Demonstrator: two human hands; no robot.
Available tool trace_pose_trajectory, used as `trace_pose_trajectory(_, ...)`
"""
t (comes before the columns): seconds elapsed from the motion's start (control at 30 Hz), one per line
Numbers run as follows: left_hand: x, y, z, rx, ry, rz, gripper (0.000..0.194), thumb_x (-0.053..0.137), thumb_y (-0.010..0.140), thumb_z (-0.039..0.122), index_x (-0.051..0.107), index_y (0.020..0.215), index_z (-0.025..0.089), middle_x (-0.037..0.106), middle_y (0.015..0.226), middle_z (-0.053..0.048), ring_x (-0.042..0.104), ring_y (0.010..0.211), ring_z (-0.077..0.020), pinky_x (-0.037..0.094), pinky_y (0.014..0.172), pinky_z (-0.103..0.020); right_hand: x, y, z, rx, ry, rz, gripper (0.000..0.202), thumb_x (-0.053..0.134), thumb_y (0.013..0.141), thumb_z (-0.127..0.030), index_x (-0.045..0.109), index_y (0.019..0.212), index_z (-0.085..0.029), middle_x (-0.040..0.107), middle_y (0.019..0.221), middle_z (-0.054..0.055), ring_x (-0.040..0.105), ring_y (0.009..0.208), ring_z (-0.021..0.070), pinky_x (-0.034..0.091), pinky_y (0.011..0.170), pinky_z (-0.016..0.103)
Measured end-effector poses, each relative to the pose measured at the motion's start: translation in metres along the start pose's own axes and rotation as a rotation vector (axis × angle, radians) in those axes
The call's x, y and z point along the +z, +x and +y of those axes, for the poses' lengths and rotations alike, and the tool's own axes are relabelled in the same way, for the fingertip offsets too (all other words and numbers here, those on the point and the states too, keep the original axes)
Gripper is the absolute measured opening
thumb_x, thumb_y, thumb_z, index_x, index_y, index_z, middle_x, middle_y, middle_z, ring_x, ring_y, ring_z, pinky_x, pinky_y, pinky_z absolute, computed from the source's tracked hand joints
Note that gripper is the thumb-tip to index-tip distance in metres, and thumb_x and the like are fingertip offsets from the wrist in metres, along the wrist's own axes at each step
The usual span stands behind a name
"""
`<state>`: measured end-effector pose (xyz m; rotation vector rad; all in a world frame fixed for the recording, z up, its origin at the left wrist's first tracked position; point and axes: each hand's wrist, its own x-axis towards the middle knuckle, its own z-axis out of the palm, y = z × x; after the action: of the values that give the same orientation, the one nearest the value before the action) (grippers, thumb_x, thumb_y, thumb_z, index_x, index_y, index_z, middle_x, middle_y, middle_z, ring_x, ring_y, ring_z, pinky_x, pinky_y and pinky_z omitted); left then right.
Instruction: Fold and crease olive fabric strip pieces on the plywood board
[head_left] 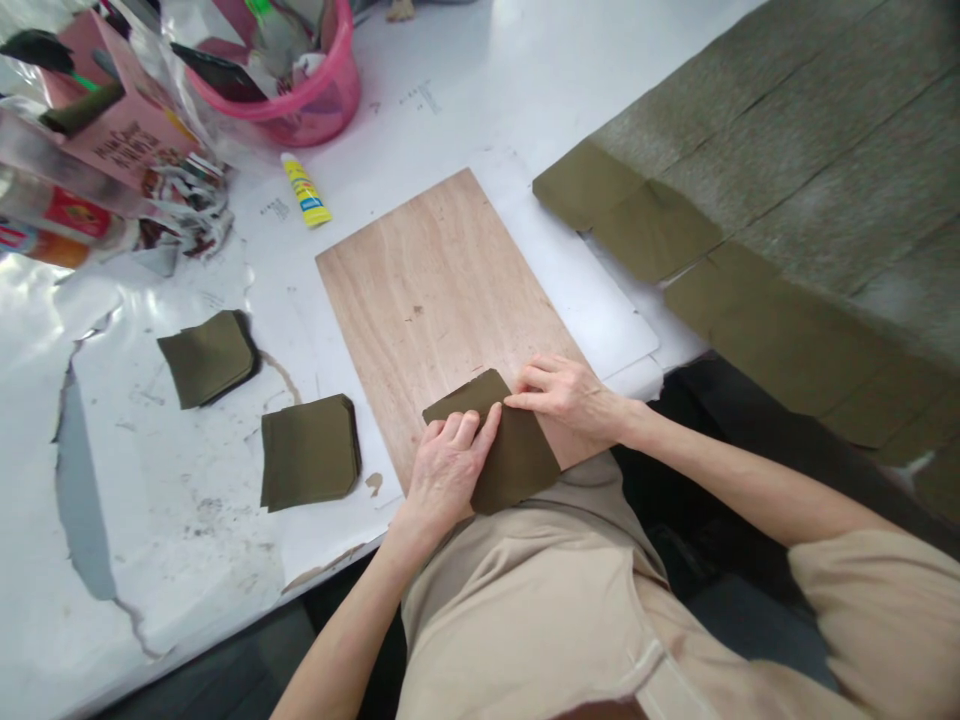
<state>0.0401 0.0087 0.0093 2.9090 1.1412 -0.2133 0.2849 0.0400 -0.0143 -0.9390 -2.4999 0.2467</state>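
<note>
An olive-green fabric piece (517, 455) with cut corners lies at the near end of a wooden board (420, 290), its lower part reaching over the edge towards my lap. My left hand (450, 465) rests on its left side, fingers stretched out and pressing down near a strip along the top. At the upper right edge of the piece, my right hand (559, 395) has its fingers curled and pinches the edge by the fingertips; its thumb is hidden. Two stacks of similar olive pieces sit left of the board, a nearer stack (309, 455) and a farther stack (210, 360).
A yellow glue tube (306, 190) lies beyond the board. Behind it stand a pink basket (319, 115) of supplies, a pink box (112, 120) and a plastic bottle (67, 215). Large olive sheets (750, 200) spread on the right. The white table cover (187, 540) is torn at left.
</note>
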Motion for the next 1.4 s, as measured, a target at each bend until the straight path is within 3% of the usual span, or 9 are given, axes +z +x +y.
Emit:
trace_pose_trajectory(0.27,0.001,0.006,-0.003,0.018,-0.141,0.038,0.055,0.042,0.092,0.008,0.035,0.146,0.014,0.054,0.12,-0.014,0.049,0.11,-0.0262,0.043,0.089,-0.039,0.001,-0.002,0.002,-0.01,0.017,0.01,0.028,0.04,0.1,-0.018,0.067,0.099,-0.016,0.063,0.09,0.008,0.051,0.09,0.0179,0.045,0.078,0.031)
trace_pose_trajectory(0.5,-0.005,0.009,-0.002,0.024,-0.095,-0.005,0.057,0.044,0.092,0.012,0.032,0.148,0.018,0.053,0.12,-0.013,0.049,0.106,-0.026,0.043,0.086,-0.038,-0.002,-0.002,0.0,-0.048,-0.028,-0.022,0.027,0.041,0.1,-0.018,0.067,0.095,-0.015,0.064,0.09,0.008,0.05,0.088,0.0186,0.044,0.077,0.031)
trace_pose_trajectory(0.73,-0.007,0.009,0.0,0.014,-0.091,-0.025,0.065,0.047,0.086,0.01,0.031,0.148,0.018,0.05,0.119,-0.013,0.047,0.103,-0.0265,0.043,0.084,-0.039,-0.004,-0.005,0.002,0.057,0.022,0.022,0.025,0.042,0.099,-0.018,0.067,0.1,-0.016,0.063,0.093,0.008,0.051,0.09,0.0176,0.046,0.078,0.03)
trace_pose_trajectory(1.1,-0.015,0.015,0.003,0.021,-0.066,-0.072,0.069,0.049,0.084,0.01,0.027,0.15,0.019,0.049,0.117,-0.013,0.047,0.099,-0.0263,0.043,0.081,-0.038,-0.005,-0.006,-0.001,0.024,-0.092,-0.028,0.026,0.042,0.099,-0.017,0.068,0.096,-0.016,0.063,0.089,0.007,0.051,0.088,0.0183,0.044,0.077,0.03)
trace_pose_trajectory(1.4,-0.023,0.024,0.009,0.001,-0.011,-0.127,0.067,0.053,0.085,0.013,0.032,0.148,0.02,0.051,0.113,-0.013,0.049,0.098,-0.0277,0.043,0.076,-0.039,-0.006,-0.018,-0.005,0.093,-0.18,-0.007,0.026,0.045,0.098,-0.016,0.067,0.11,-0.021,0.064,0.1,0.008,0.051,0.093,0.0197,0.04,0.078,0.033)
